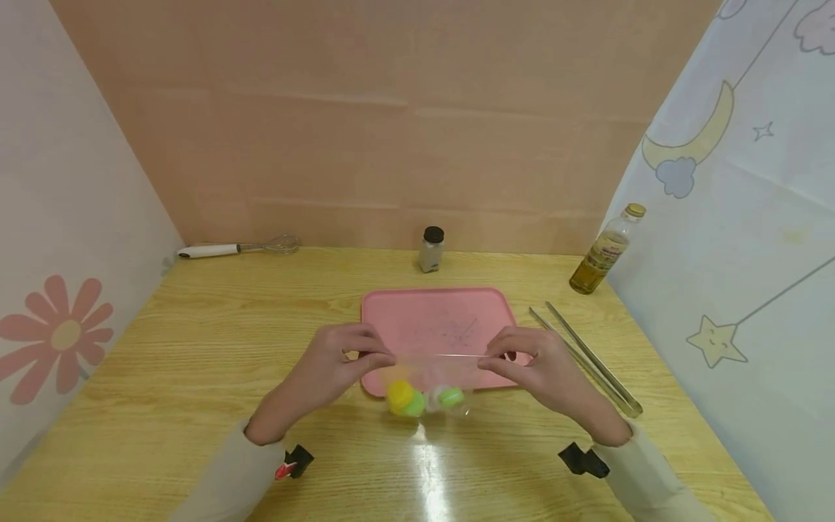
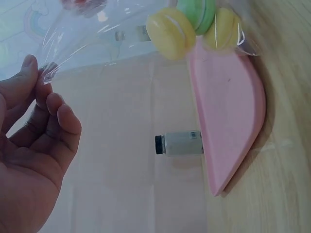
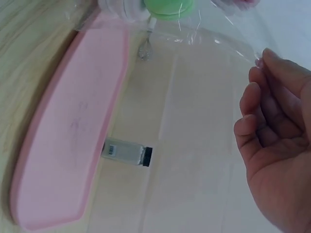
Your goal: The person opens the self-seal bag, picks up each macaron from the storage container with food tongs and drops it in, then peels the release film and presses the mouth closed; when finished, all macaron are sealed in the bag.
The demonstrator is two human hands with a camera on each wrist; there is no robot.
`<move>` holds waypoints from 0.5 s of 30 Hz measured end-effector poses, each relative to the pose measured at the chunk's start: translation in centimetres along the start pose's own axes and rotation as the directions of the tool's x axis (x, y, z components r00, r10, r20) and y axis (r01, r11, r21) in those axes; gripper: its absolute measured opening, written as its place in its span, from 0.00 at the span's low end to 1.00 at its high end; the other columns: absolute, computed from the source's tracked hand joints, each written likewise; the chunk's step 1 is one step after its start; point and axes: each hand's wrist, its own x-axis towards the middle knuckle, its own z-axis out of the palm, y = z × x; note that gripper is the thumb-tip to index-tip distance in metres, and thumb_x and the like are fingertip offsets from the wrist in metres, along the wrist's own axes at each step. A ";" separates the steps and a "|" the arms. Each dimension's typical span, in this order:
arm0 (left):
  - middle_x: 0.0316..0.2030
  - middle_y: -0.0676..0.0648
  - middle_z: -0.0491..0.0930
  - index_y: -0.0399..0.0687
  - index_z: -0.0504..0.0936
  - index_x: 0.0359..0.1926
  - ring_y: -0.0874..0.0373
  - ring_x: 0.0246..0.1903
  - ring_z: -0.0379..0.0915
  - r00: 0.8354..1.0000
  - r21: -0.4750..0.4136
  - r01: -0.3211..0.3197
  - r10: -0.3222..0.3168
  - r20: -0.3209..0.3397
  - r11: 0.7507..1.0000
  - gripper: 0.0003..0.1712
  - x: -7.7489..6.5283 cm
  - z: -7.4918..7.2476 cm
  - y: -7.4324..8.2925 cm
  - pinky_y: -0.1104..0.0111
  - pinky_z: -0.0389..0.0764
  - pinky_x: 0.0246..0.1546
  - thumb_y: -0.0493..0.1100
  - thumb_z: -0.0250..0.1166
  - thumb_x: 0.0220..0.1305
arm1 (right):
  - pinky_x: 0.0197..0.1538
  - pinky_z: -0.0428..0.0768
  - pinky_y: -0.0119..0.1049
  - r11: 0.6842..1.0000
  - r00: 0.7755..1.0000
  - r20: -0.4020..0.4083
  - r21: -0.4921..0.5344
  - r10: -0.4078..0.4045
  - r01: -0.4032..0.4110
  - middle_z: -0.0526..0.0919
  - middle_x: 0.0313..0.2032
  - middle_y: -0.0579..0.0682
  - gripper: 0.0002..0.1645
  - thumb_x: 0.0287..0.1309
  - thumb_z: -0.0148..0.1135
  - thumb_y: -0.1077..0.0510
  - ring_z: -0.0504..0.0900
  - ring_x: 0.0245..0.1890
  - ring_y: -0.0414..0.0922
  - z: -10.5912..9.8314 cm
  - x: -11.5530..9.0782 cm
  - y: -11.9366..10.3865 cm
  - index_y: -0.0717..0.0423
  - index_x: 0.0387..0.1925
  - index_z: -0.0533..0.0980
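A clear plastic bag point(image 1: 435, 371) hangs above the near edge of a pink tray point(image 1: 430, 312). My left hand point(image 1: 344, 359) pinches its top left corner between thumb and finger. At the top right corner, my right hand point(image 1: 533, 362) pinches it the same way, so the upper edge runs taut between them. Low in the bag lie several macarons: a yellow macaron point(image 2: 170, 33) and a green macaron point(image 2: 197, 14) in the left wrist view, a white macaron point(image 3: 126, 8) and another green macaron point(image 3: 169, 7) in the right wrist view.
Behind the tray stands a small jar point(image 1: 431, 250) with a black lid. Metal tongs point(image 1: 590, 362) lie to its right. An oil bottle point(image 1: 603, 254) is at the back right, and a whisk point(image 1: 238, 248) with a white handle lies at the back left.
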 end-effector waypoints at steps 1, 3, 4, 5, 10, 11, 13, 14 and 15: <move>0.31 0.59 0.83 0.52 0.91 0.35 0.62 0.29 0.77 1.000 0.000 -0.003 0.003 -0.012 1.000 0.04 -0.1 -0.2 0.0 0.70 0.77 0.27 0.38 0.72 0.63 | 0.32 0.74 0.29 1.000 1.000 -0.008 -0.010 -0.010 0.010 0.84 0.30 0.32 0.15 0.55 0.75 0.66 0.78 0.29 0.34 0.1 0.2 -0.1 0.38 0.32 0.85; 0.32 0.58 0.84 0.50 0.92 0.36 0.62 0.30 0.78 0.999 0.007 -0.016 0.016 -0.042 1.000 0.05 -0.2 -0.7 0.1 0.70 0.78 0.28 0.36 0.73 0.62 | 0.31 0.72 0.29 0.999 0.999 -0.031 -0.027 -0.027 0.026 0.83 0.29 0.32 0.15 0.55 0.75 0.66 0.76 0.27 0.33 0.2 0.8 -0.5 0.40 0.32 0.85; 0.32 0.57 0.84 0.49 0.92 0.35 0.61 0.31 0.78 0.998 0.012 -0.022 0.023 -0.060 1.000 0.05 -0.2 -1.0 0.1 0.70 0.78 0.28 0.35 0.73 0.61 | 0.30 0.71 0.29 0.999 0.998 -0.047 -0.029 -0.040 0.039 0.82 0.29 0.32 0.14 0.54 0.75 0.66 0.74 0.27 0.34 0.3 1.1 -0.6 0.41 0.32 0.85; 0.32 0.57 0.84 0.49 0.92 0.35 0.61 0.31 0.79 0.997 0.017 -0.027 0.028 -0.078 0.999 0.05 -0.2 -1.2 0.1 0.71 0.78 0.27 0.34 0.73 0.61 | 0.29 0.69 0.28 0.999 0.997 -0.060 -0.026 -0.041 0.039 0.82 0.28 0.32 0.14 0.54 0.75 0.67 0.73 0.26 0.34 0.5 1.5 -0.7 0.42 0.32 0.86; 0.33 0.59 0.84 0.51 0.91 0.34 0.61 0.30 0.79 0.987 0.056 -0.008 0.017 -0.162 0.998 0.06 -0.4 -2.9 0.3 0.73 0.75 0.24 0.34 0.74 0.59 | 0.25 0.63 0.29 0.998 0.989 -0.137 0.006 -0.059 0.060 0.83 0.26 0.35 0.13 0.52 0.76 0.67 0.70 0.23 0.36 1.7 3.4 -1.3 0.44 0.31 0.87; 0.33 0.59 0.83 0.51 0.91 0.34 0.61 0.30 0.80 0.985 0.061 -0.004 0.015 -0.174 0.998 0.07 -0.5 -3.3 0.3 0.73 0.77 0.25 0.33 0.74 0.58 | 0.24 0.62 0.29 0.998 0.988 -0.147 0.014 -0.055 0.057 0.82 0.25 0.35 0.13 0.52 0.76 0.67 0.70 0.23 0.36 2.0 3.9 -1.5 0.44 0.30 0.87; 0.34 0.59 0.83 0.51 0.91 0.34 0.61 0.31 0.81 0.981 0.069 0.005 0.008 -0.193 0.998 0.09 -0.7 -4.2 0.2 0.73 0.80 0.28 0.31 0.74 0.58 | 0.24 0.63 0.29 0.997 0.986 -0.157 0.036 -0.057 0.063 0.83 0.25 0.35 0.11 0.54 0.76 0.66 0.70 0.22 0.37 2.7 4.7 -1.6 0.45 0.30 0.87; 0.34 0.58 0.83 0.50 0.91 0.34 0.61 0.31 0.82 0.979 0.071 0.008 0.006 -0.202 0.997 0.10 -0.9 -4.6 0.2 0.73 0.81 0.30 0.30 0.73 0.58 | 0.25 0.65 0.29 0.997 0.986 -0.157 0.051 -0.050 0.059 0.83 0.25 0.35 0.09 0.54 0.76 0.65 0.71 0.22 0.37 3.1 5.2 -1.7 0.46 0.30 0.88; 0.34 0.58 0.84 0.50 0.91 0.34 0.60 0.32 0.83 0.978 0.069 0.013 0.002 -0.210 0.998 0.11 -1.0 -5.1 0.1 0.72 0.82 0.32 0.29 0.73 0.58 | 0.26 0.66 0.29 0.996 0.987 -0.155 0.071 -0.038 0.049 0.84 0.26 0.35 0.08 0.55 0.75 0.65 0.71 0.22 0.37 3.4 5.6 -1.8 0.47 0.30 0.88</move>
